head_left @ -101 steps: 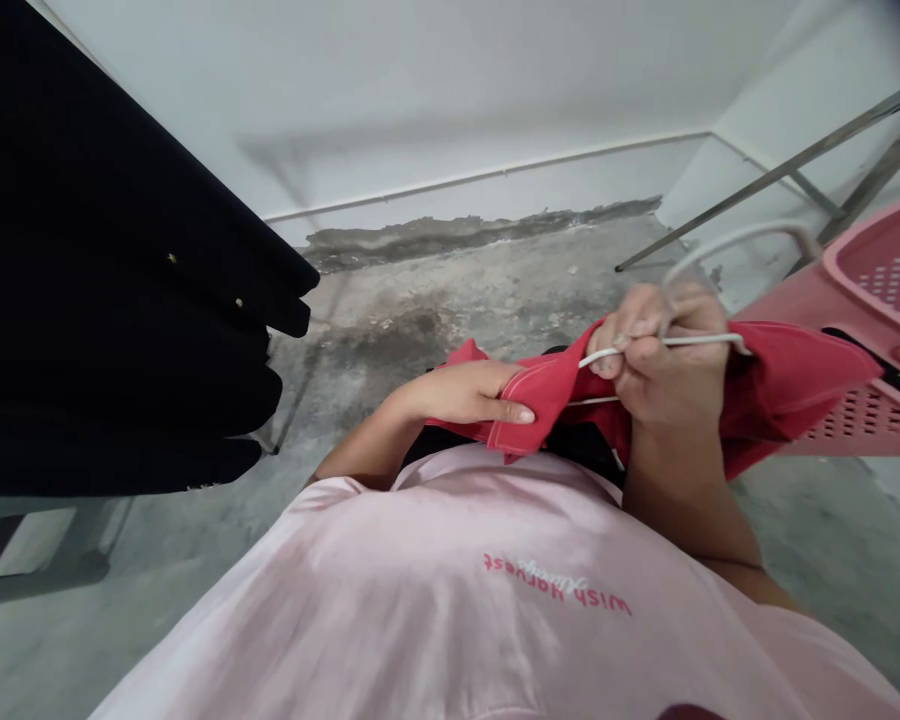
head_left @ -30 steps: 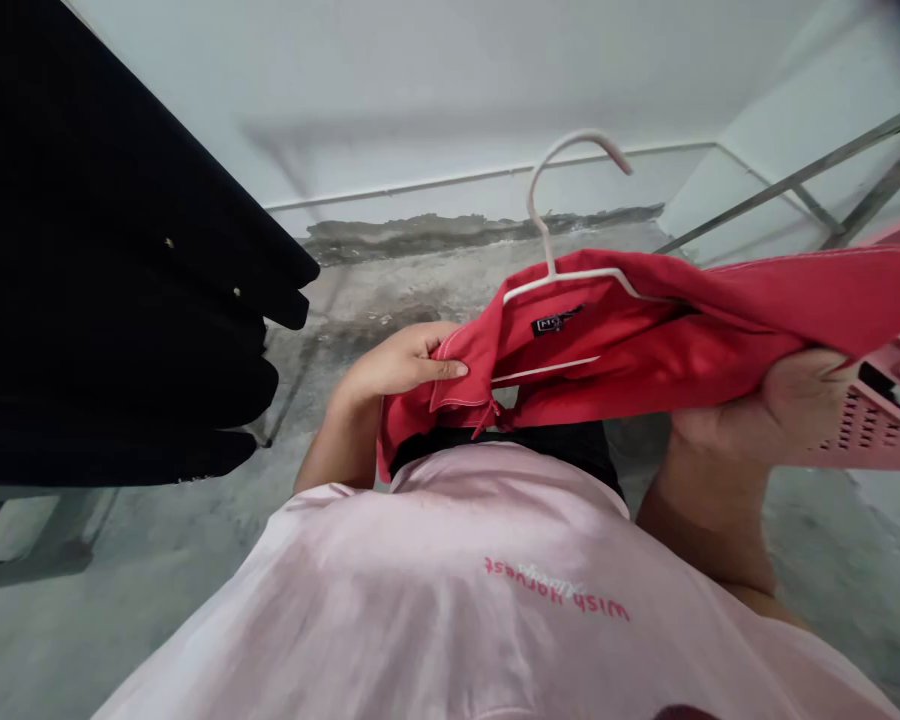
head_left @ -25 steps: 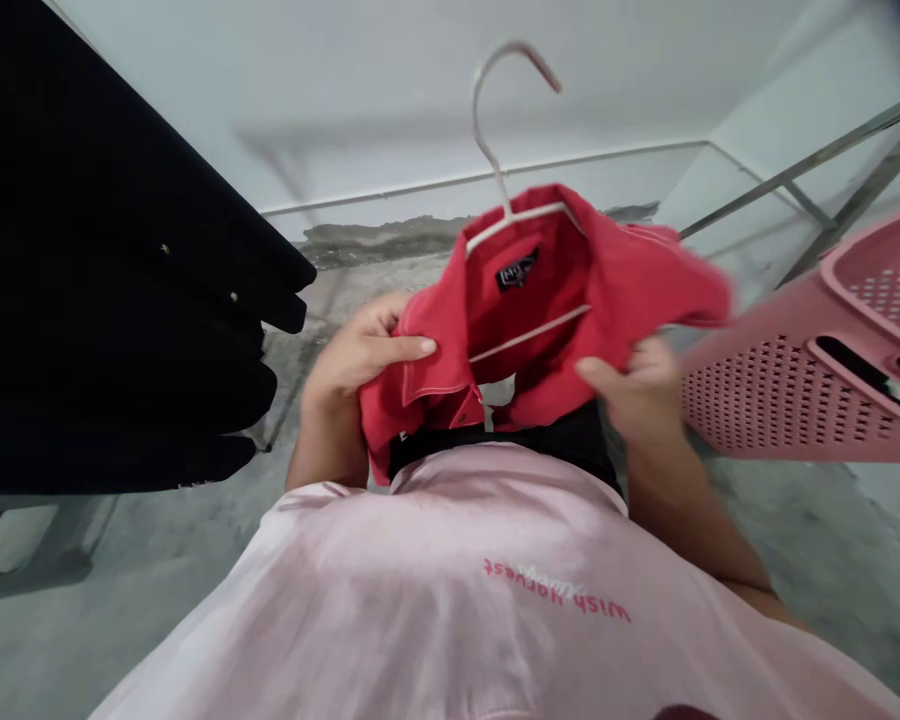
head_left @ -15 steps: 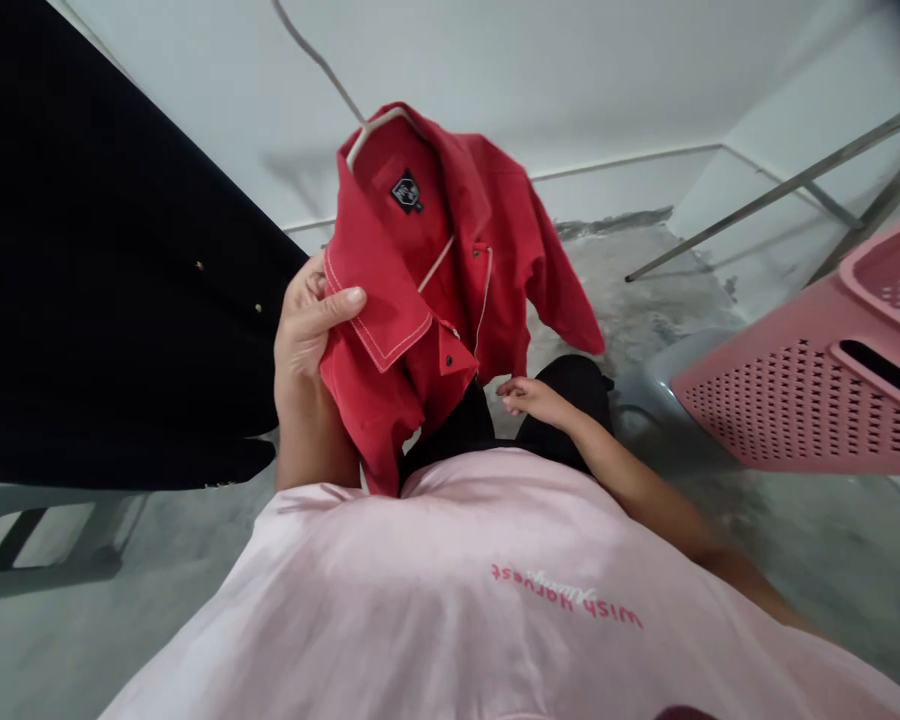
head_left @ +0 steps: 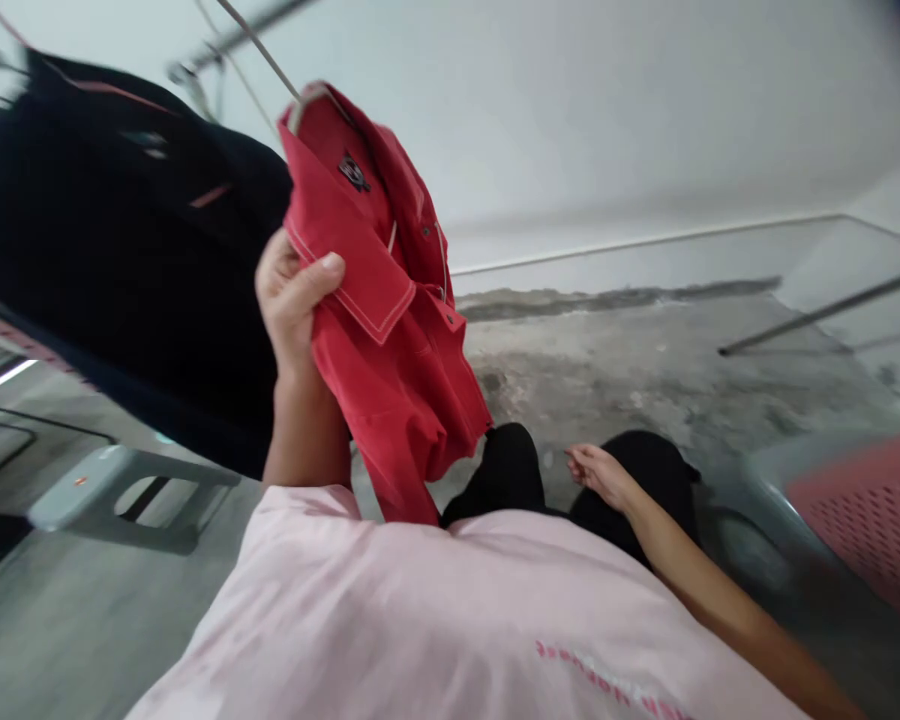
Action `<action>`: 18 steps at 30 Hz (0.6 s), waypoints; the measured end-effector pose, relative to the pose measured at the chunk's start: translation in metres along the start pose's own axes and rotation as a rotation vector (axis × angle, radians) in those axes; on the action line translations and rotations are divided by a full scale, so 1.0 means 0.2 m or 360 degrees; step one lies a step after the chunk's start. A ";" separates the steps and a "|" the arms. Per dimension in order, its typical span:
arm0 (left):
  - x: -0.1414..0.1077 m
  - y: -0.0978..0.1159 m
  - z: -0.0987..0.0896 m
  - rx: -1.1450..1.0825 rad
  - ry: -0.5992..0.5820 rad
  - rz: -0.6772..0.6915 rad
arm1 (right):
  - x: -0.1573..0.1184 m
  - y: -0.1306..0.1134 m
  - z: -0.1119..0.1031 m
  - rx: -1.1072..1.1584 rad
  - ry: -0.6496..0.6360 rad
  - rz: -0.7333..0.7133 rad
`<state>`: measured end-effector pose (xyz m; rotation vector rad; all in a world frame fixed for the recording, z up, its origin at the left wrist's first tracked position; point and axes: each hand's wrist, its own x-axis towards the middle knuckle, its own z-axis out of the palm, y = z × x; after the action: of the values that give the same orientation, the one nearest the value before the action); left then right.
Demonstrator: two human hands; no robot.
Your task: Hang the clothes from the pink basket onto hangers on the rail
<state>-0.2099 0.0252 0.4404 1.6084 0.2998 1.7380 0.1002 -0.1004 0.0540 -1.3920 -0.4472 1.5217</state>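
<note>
A red jacket (head_left: 390, 360) with white stitching hangs on a pale hanger (head_left: 295, 112), its collar and inner label showing. My left hand (head_left: 296, 290) pinches the edge of the jacket's collar between thumb and fingers. Lower right, my right hand (head_left: 598, 474) is beside my black-clad knee, away from the jacket, its fingers curled and pressed together; whether anything small is in them cannot be made out.
Dark clothing (head_left: 142, 260) hangs at the left from a metal rail (head_left: 247, 36). Below it stands a grey-green stool (head_left: 120, 490). A pink basket (head_left: 877, 510) is at the right, near a metal leg (head_left: 825, 312) by the wall.
The view has swung left, bringing the rail and more of the dark clothing into sight. The jacket is turned more side-on, still in my left hand. My right hand's fingers are more curled.
</note>
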 end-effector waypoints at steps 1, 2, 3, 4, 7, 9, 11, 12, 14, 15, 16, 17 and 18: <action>0.01 0.00 0.00 0.0018 0.0056 0.0005 | 0.00 0.00 0.00 -0.0009 -0.0004 0.0010; 0.03 0.01 -0.01 0.0038 0.0088 0.0001 | 0.00 0.00 0.01 -0.0021 -0.0006 0.0016; 0.04 0.01 -0.02 0.0061 0.0098 -0.0006 | 0.01 -0.01 0.01 -0.0030 -0.0016 0.0015; 0.06 0.01 -0.03 0.0087 0.0092 -0.0010 | 0.01 -0.01 0.00 -0.0041 -0.0026 0.0012; 0.13 0.03 -0.07 0.0182 0.0062 -0.0011 | 0.02 0.00 0.00 -0.0067 -0.0053 0.0000; 0.19 0.05 -0.10 0.0195 0.0070 -0.0001 | 0.03 0.02 0.00 -0.0082 -0.0068 -0.0001; 0.24 0.08 -0.12 0.0152 0.0097 0.0032 | 0.03 0.03 0.00 -0.0092 -0.0079 0.0002; 0.27 0.10 -0.14 0.0130 0.0113 0.0055 | 0.04 0.03 0.00 -0.0095 -0.0082 0.0002; 0.34 0.15 -0.15 0.0139 0.0137 0.0098 | 0.05 0.04 0.00 -0.0096 -0.0083 0.0006; 0.38 0.17 -0.16 0.0172 0.0132 0.0108 | 0.06 0.04 0.00 -0.0097 -0.0082 0.0009; 0.42 0.19 -0.16 0.0212 0.0132 0.0108 | 0.06 0.04 0.00 -0.0098 -0.0081 0.0013; 0.47 0.21 -0.16 0.0252 0.0148 0.0096 | 0.07 0.05 0.00 -0.0100 -0.0081 0.0018; 0.52 0.23 -0.15 0.0292 0.0171 0.0079 | 0.07 0.05 0.00 -0.0100 -0.0081 0.0020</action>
<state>-0.2484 0.0690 0.5421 1.6653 0.4871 1.8846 0.0985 -0.0930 0.0380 -1.4096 -0.5226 1.5682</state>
